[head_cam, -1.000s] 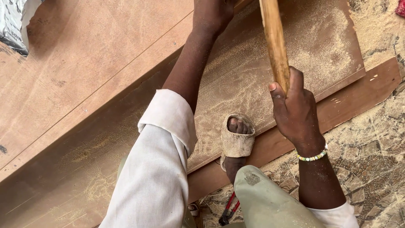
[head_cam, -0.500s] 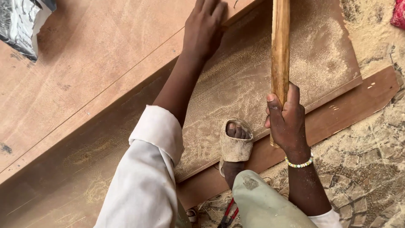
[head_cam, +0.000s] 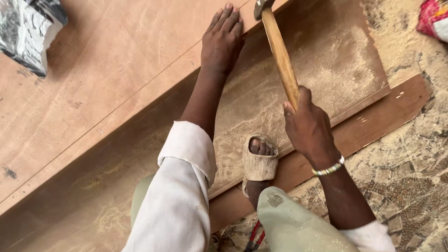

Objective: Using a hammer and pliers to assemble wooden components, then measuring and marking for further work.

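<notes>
Wooden hammer handle (head_cam: 280, 56) inside right fist (head_cam: 310, 128)

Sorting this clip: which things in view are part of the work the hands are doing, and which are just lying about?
In use:
- hammer, wooden handle in the right hand
- upper board, left hand pressed flat near its edge
- dusty lower board, sandalled foot on it

Lying about:
- black and silver bag, top left
- red cloth, top right
- red-handled tool, bottom edge

White rolled-up sleeves (head_cam: 186, 186) on both arms; beaded bracelet (head_cam: 329, 168) at right wrist; pale green trousers (head_cam: 298, 224), stained; beige ribbed sandal (head_cam: 259, 163), dusty.
</notes>
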